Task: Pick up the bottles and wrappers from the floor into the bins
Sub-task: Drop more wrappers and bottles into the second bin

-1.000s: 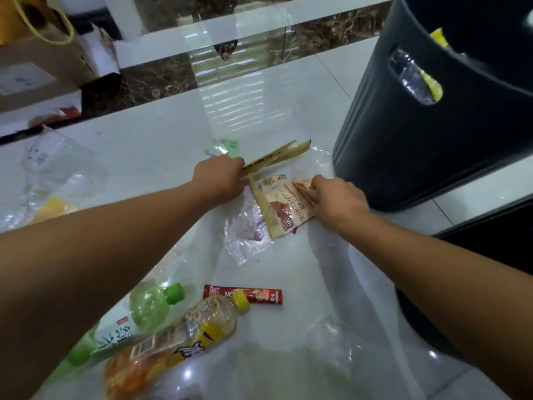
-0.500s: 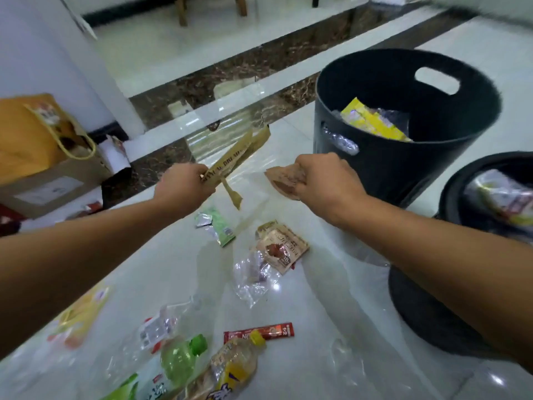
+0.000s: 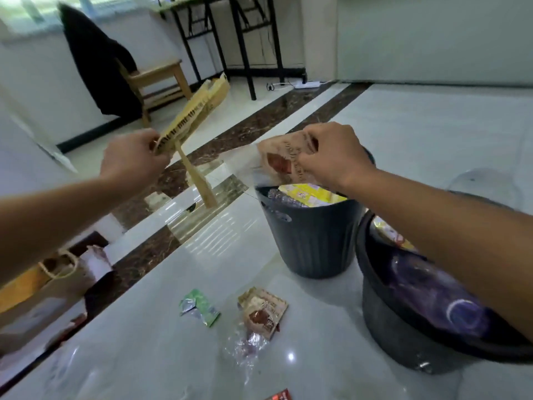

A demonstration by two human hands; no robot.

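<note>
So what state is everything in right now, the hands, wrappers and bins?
Left hand: fingers pinch the long tan wrapper, held up.
Right hand: fingers grip the crumpled brown wrapper over the far bin.
Far bin: upright, open, nearly full.
Near bin: upright, open, holds litter.
Green wrapper: lying on the floor.
Brown packet: lying on the floor.
Red wrapper: on the floor, partly out of frame.

Wooden chair [image 3: 158, 79] at back left, black jacket [image 3: 95, 62] draped over its backrest. Black-legged table [image 3: 245, 39] behind. White power strip [image 3: 307, 84] on floor near table leg. Brown paper bag [image 3: 43, 287], rope handle, at left edge.
</note>
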